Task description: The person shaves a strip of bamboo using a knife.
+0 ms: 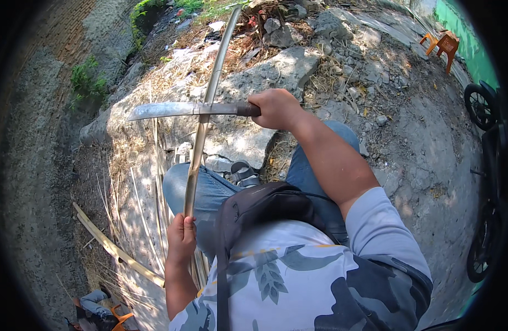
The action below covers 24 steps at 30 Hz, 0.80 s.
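My right hand [278, 108] is closed round the dark handle of a machete [171, 109], held out in front of me with its long blade pointing left. The blade lies across a long split bamboo strip [214, 77] and crosses it roughly at a right angle. By its near end, above my left thigh, my left hand [181, 236] grips the bamboo strip, thumb on top. From there the strip runs up and away, its hollow side partly showing. I cannot tell how far the blade's edge has gone into the bamboo.
Thin bamboo strips [146, 215] and a wider bamboo piece [118, 251] lie on the ground at my left. Broken concrete slabs [287, 66] and rubble are ahead. Orange plastic chairs [444, 47] and a motorcycle [488, 165] stand right. Another person [94, 311] sits at lower left.
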Tool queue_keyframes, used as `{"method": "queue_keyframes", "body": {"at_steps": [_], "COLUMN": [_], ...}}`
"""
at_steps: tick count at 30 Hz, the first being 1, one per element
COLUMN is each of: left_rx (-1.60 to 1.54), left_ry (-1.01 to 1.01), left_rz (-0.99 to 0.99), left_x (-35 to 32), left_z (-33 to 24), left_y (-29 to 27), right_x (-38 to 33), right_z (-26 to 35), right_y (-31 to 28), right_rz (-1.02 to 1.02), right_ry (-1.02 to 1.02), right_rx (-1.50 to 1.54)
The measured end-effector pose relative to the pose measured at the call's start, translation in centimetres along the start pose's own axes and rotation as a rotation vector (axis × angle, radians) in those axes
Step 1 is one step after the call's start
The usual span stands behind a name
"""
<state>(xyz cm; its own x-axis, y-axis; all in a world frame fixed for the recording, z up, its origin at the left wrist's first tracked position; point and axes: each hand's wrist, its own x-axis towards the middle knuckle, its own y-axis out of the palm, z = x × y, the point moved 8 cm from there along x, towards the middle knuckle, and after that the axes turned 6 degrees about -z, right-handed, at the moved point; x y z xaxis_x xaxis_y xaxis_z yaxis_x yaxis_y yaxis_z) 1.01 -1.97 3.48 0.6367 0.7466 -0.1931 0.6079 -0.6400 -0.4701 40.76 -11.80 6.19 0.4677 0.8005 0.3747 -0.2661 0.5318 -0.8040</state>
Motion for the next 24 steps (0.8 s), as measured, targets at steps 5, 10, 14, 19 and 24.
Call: {"method": "queue_keyframes", "body": {"at_steps": [5,10,14,19,24], "left_rx": [-0.058,-0.087,-0.105,-0.079,-0.123], "left_ry": [0.010,-0.049,-0.087,-0.011,-0.049], "left_rz": [0.009,0.021,0.026,0.029,0.008], "left_x": [-0.2,-0.5,-1.3,0.0,-0.7], "left_z": [-0.1,0.7,-0.1,-0.1,0.7], "left_y": [1.2,0.8,-0.1,-0.1,0.6], "right_x": [-0.5,-0.9,0.4,-0.1,0.0], "right_z": [3.6,6.1,1.8,1.7,1.9], "right_y": [0.9,1.8,0.2,0.9,0.6], "right_rz": [-0.001,-0.013,0.125,0.032,0.054], "right_ry": [-0.300,-0.459,-0.107,-0.081,-0.158], "right_rx": [-0.017,-0.027,-0.090,-0.050,-0.062]}}
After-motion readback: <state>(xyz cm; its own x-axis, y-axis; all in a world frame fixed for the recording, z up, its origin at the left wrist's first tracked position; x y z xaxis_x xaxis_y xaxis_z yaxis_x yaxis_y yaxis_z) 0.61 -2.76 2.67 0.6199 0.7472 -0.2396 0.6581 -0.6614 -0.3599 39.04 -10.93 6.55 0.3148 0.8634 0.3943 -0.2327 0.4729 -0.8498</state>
